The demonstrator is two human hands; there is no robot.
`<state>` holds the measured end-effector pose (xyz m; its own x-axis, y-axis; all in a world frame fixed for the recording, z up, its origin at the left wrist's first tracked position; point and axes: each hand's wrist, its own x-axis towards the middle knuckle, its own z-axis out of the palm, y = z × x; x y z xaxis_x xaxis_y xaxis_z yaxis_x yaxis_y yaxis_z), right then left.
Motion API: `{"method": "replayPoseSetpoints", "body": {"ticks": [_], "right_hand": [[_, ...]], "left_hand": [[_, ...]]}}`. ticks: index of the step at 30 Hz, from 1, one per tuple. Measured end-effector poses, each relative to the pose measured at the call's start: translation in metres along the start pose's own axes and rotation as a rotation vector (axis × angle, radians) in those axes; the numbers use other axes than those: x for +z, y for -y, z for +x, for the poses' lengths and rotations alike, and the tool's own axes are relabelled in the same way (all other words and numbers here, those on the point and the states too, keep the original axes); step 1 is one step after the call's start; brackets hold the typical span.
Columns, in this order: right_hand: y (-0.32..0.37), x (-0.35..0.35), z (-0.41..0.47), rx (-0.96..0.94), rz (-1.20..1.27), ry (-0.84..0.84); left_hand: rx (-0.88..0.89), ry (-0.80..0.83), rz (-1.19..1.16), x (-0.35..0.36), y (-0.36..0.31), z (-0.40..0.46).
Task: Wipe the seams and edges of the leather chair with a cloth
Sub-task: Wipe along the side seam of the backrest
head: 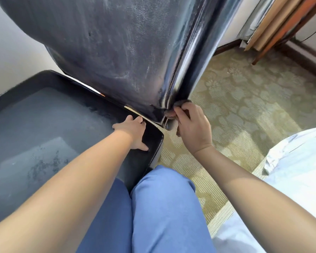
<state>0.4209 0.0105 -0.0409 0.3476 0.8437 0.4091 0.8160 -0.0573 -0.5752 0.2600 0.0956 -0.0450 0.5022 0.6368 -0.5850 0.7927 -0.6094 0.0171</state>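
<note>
The black leather chair fills the left and top of the view: a dusty seat (44, 121) and a tall backrest (117, 48) with a shiny piped right edge. My left hand (133, 132) rests flat with spread fingers on the seat's back right corner. My right hand (192, 125) grips a small brownish cloth (170, 114) and presses it against the bottom right corner of the backrest, where the seam ends. Most of the cloth is hidden under my fingers.
My knees in blue trousers (153, 207) are close against the seat's right side. Patterned green carpet (244, 99) spreads to the right. A white bed sheet (299, 161) lies at the lower right. Wooden furniture legs (274, 42) stand at the upper right by the wall.
</note>
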Motion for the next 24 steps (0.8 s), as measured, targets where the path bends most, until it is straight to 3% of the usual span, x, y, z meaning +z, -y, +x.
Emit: {"method": "replayPoseSetpoints", "body": {"ticks": [2, 5, 7, 13, 16, 21, 24], "right_hand": [[0.003, -0.002, 0.001, -0.007, -0.033, -0.036], [0.006, 0.007, -0.004, 0.175, 0.163, -0.022], [0.001, 0.017, -0.009, 0.229, 0.164, 0.042], [-0.017, 0.036, -0.024, 0.111, -0.061, 0.219], [-0.032, 0.050, -0.030, 0.150, -0.105, 0.380], [-0.031, 0.055, -0.030, 0.072, -0.225, 0.326], [-0.016, 0.043, -0.025, 0.041, -0.044, 0.222]], "left_hand": [[0.003, 0.001, -0.015, 0.001, 0.000, 0.000], [0.007, -0.005, -0.025, 0.008, 0.001, 0.002], [0.021, -0.014, -0.023, 0.014, 0.004, 0.005], [0.032, -0.030, -0.050, 0.017, 0.008, 0.012], [0.036, -0.034, -0.043, 0.018, 0.007, 0.013], [0.045, -0.067, -0.034, 0.017, 0.008, 0.010], [0.046, -0.074, -0.028, 0.016, 0.007, 0.007]]}}
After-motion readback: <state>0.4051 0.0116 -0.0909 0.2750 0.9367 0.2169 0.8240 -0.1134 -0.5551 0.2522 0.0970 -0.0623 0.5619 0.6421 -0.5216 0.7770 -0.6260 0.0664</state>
